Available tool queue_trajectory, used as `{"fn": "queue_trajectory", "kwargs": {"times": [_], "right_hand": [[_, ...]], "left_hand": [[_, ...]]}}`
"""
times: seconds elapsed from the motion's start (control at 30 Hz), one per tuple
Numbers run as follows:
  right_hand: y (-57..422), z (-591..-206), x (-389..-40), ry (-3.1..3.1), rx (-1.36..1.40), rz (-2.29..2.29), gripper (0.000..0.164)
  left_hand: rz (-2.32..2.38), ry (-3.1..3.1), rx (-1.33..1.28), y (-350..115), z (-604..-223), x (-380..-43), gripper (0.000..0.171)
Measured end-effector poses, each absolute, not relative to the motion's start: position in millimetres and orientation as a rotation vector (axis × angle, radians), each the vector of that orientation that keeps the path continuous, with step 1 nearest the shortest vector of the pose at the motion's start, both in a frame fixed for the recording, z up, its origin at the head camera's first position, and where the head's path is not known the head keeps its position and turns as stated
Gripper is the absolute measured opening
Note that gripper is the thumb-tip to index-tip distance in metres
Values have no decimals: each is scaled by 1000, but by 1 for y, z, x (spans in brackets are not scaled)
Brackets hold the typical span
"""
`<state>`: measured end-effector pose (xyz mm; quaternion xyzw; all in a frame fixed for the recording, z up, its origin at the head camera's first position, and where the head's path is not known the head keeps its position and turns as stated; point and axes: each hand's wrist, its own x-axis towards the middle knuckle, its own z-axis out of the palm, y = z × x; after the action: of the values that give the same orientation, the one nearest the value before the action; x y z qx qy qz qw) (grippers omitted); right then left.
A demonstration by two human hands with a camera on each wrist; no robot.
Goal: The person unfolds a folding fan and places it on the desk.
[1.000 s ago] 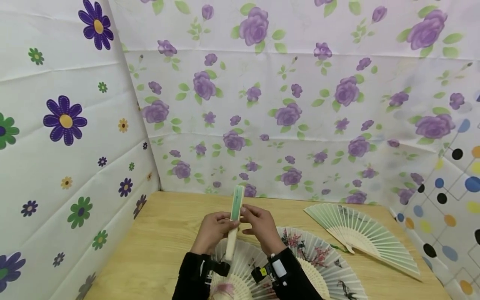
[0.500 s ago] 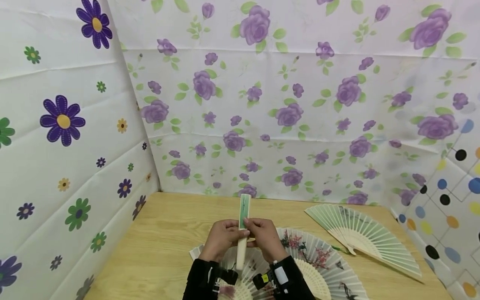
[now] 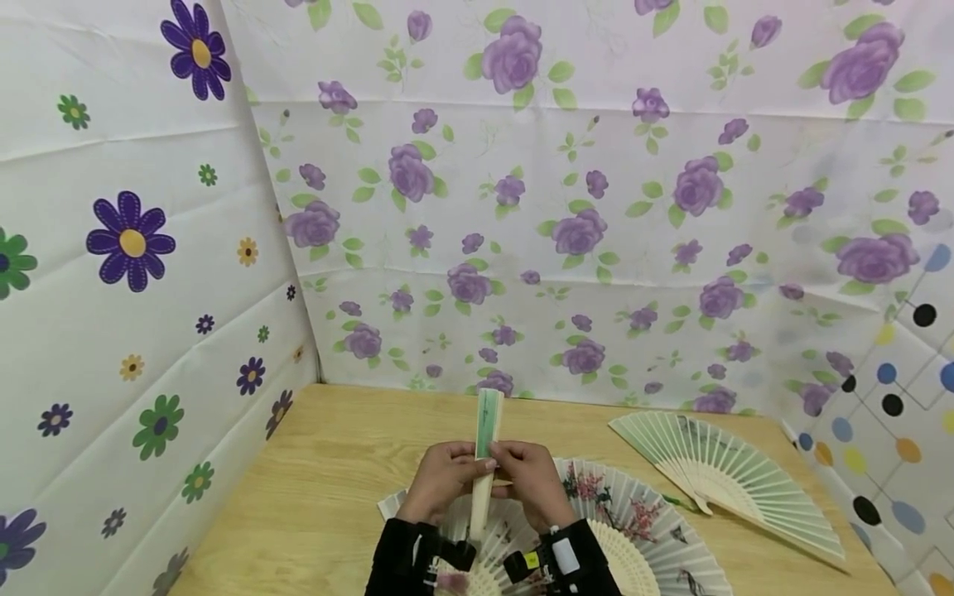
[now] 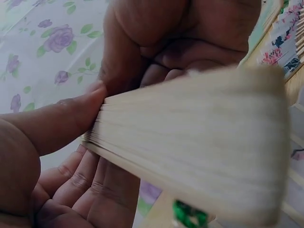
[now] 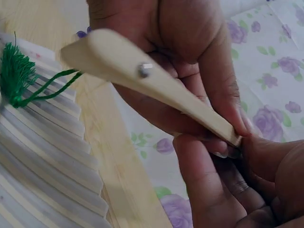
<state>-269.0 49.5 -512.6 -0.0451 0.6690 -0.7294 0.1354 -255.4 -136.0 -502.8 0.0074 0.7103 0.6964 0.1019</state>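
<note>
Upright between both hands is a folded hand fan [image 3: 488, 422] with bare cream sticks below and a green-printed upper part. My left hand [image 3: 443, 480] grips it around the middle, its thumb [image 4: 57, 118] lying across the stacked sticks in the left wrist view. From the other side my right hand [image 3: 532, 480] pinches the fan's edge between thumb and fingers. The metal rivet [image 5: 144, 70] shows near the rounded base in the right wrist view. A green cord and tassel [image 5: 19, 71] hang from that end.
Below the hands, a spread white fan [image 3: 507, 530] lies on the wooden table [image 3: 298, 497], partly covered by the arms. Beside it is another spread white fan with pink blossoms [image 3: 641, 517]. Farther right lies a spread pale green fan [image 3: 775, 497]. Flowered cloth [image 3: 522, 207] walls the back.
The folded fan has come down and slightly right, together with both hands. My right hand has drawn in closer to the left, and its thumb now presses lower on the fan.
</note>
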Motion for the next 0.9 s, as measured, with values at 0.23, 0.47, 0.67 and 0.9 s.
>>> {"fn": "queue_trajectory", "kwargs": {"times": [0.23, 0.47, 0.67, 0.9], "right_hand": [[50, -516, -270, 1911, -70, -2173, 38], [51, -517, -270, 1925, -55, -2172, 38], [53, -516, -269, 1926, -33, -2189, 36], [52, -518, -268, 1963, 81, -2248, 37]], "left_hand": [[2100, 2082, -19, -133, -503, -256, 38], [2109, 2077, -31, -130, -501, -255, 37], [2122, 2067, -32, -128, -502, -256, 38], [2155, 2104, -56, -125, -502, -256, 34]]}}
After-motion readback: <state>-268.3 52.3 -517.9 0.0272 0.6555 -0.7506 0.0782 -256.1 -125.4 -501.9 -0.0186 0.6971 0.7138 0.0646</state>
